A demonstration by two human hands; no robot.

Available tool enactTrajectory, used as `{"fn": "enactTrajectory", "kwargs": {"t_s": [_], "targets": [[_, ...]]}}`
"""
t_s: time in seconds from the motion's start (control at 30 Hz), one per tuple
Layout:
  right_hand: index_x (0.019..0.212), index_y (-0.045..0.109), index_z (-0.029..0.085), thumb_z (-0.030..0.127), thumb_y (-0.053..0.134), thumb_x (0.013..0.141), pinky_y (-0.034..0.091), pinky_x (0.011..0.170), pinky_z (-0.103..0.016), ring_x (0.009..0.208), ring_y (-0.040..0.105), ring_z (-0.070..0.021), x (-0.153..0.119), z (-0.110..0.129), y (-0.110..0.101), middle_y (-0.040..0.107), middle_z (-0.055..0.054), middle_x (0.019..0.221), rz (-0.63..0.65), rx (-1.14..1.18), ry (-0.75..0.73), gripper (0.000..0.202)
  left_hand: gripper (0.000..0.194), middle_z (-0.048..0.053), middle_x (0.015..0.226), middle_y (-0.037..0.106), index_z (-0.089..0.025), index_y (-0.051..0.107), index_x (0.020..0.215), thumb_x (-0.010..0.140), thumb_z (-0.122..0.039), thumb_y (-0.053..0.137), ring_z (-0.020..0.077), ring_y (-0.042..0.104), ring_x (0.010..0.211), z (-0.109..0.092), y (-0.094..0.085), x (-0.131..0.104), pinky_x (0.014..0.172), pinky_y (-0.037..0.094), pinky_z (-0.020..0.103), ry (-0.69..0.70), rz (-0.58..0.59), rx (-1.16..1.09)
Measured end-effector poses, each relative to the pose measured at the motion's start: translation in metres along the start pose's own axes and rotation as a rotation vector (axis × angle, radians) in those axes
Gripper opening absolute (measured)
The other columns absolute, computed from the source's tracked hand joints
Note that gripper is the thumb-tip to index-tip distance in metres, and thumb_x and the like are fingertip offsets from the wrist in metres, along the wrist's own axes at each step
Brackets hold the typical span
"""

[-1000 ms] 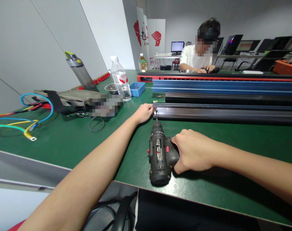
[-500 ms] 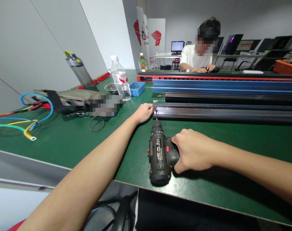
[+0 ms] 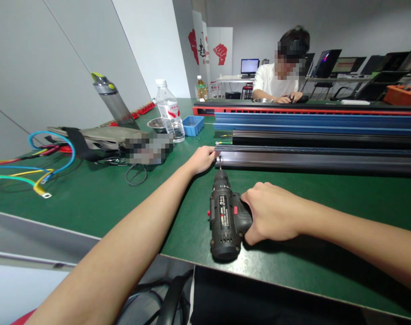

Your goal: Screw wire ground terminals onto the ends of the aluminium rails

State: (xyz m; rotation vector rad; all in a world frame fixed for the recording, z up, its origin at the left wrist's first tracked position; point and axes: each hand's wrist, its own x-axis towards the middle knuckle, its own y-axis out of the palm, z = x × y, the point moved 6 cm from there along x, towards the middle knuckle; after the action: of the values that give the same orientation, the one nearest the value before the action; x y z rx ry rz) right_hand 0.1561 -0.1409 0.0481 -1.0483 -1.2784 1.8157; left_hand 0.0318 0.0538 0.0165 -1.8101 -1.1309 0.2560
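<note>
My right hand (image 3: 271, 213) is wrapped round the handle of a black cordless drill (image 3: 225, 221), which lies on its side low over the green table. Its bit (image 3: 221, 163) points away from me and meets the left end of a long dark metal profile (image 3: 314, 161). At that same end my left hand (image 3: 203, 159) grips the profile, its fingertips partly hidden behind the metal. A small dark piece, perhaps a screw head, shows at the bit's tip, too small to make out.
Beyond lie a black profile (image 3: 320, 137), a blue profile (image 3: 314, 121) and a red-edged one (image 3: 259, 109). On the left are a water bottle (image 3: 170, 110), a blue bin (image 3: 193, 126), a grey bag (image 3: 100, 137) and loose cables (image 3: 43, 178). A person (image 3: 276, 83) sits opposite.
</note>
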Motion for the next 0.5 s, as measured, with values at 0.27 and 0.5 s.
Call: {"fn": "enactTrajectory", "kwargs": {"t_s": [0.27,0.5], "targets": [[0.077,0.074,0.018,0.053,0.074,0.057,0.035,0.052,-0.030,0.060,0.063,-0.0225,-0.0002,-0.0010,0.0007,0.071,-0.009,0.072,0.009,0.003,0.012,0.040,0.038,0.000,0.061,0.052,-0.018,0.049,0.062,0.090,-0.042,0.042,0.0148,0.046,0.064,-0.0012,-0.0012,-0.0003,0.062,0.038,0.024,-0.012,-0.004,0.004],[0.074,0.072,0.018,0.052,0.074,0.057,0.033,0.050,-0.029,0.056,0.060,-0.0208,-0.0004,-0.0001,-0.0009,0.069,-0.008,0.068,-0.003,0.013,-0.002,0.039,0.039,0.000,0.061,0.051,-0.018,0.048,0.062,0.092,-0.042,0.042,0.0147,0.046,0.064,-0.0013,-0.0014,-0.0010,0.063,0.037,0.024,-0.027,-0.002,0.004]]}}
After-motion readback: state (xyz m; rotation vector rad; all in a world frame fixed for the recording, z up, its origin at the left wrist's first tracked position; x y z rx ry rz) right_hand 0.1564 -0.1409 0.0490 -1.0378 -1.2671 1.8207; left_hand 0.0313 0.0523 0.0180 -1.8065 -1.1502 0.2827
